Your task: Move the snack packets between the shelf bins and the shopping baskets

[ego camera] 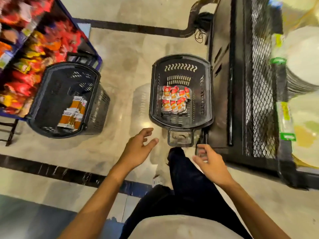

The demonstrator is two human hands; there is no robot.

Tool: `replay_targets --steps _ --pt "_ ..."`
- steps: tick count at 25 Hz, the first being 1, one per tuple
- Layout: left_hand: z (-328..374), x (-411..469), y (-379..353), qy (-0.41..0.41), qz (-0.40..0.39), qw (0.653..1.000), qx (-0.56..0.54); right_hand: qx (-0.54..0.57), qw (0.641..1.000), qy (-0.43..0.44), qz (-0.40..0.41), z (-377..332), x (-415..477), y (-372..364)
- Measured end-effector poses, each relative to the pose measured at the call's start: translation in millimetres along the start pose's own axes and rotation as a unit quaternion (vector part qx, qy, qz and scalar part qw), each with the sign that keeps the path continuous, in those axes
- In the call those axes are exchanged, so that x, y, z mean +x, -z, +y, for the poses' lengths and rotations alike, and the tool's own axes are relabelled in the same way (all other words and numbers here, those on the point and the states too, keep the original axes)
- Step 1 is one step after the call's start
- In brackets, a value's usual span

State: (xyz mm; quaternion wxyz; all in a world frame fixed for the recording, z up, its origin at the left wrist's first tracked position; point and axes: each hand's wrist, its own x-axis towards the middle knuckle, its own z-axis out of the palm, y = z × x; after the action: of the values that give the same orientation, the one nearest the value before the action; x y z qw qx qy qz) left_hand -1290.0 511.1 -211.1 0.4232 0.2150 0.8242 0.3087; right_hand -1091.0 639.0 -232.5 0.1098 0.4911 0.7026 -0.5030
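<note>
Head view. The left hand (139, 147) is hovering above the floor (127, 66) with its fingers spread and relaxed, gripping nothing. The right hand (213, 163) is hovering at its 3 o'clock, well apart from it, with fingers loosely curved and nothing gripped. Below and between the two hands, the person's dark trouser leg (189, 180) is showing.

At 12 o'clock from the hands, a black shopping basket (181, 57) is standing on the floor, its grey handle (180, 139) folded out toward the person. Red-and-white snack packets (174, 99) are lying flat in a tight cluster on its bottom. Their printing is too blurred to read.

At 10 o'clock, well apart from the first, a second black basket (101, 104) is standing on the floor. Orange-and-white packets (74, 111) are lying stacked against its right wall. Their white label bands are carrying print that cannot be read.

At 9 to 11 o'clock, just beside the second basket, a blue-framed shelf (93, 49) is holding bins of red, orange and yellow snack bags (25, 66). Motion blur is making the brand names illegible.

At 2 to 3 o'clock, just beside the first basket, a black mesh rack (259, 83) is carrying stacks of white plates (303, 57). Green and yellow tags (284, 111) are hanging on its edge, with no legible writing.
</note>
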Motion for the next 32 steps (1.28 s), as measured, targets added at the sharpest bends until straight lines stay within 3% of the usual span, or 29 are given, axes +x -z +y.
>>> replay_targets --steps 6,10,15,17,20,25,32 --pt "49 124 -15 0.020 0.010 0.999 -0.034 0.043 0.999 -0.015 0.017 -63 143 39" --pt "52 232 -42 0.046 0.018 0.997 -0.056 0.063 0.995 -0.048 0.056 -62 245 38" --pt "-25 421 -119 0.119 0.028 0.990 -0.064 0.127 0.980 -0.148 0.044 1 416 -7" --pt "-66 486 -154 0.135 0.053 0.989 -0.029 0.135 0.976 -0.159 0.069 34 484 -28" --pt "-129 560 -197 0.156 0.096 0.982 0.043 0.132 0.969 -0.203 0.042 83 574 -64" --pt "-191 597 -264 0.169 0.147 0.970 0.093 0.126 0.961 -0.239 0.055 161 669 -120" --pt "-216 606 -289 0.179 0.207 0.957 0.094 0.165 0.949 -0.260 0.069 185 703 -143"
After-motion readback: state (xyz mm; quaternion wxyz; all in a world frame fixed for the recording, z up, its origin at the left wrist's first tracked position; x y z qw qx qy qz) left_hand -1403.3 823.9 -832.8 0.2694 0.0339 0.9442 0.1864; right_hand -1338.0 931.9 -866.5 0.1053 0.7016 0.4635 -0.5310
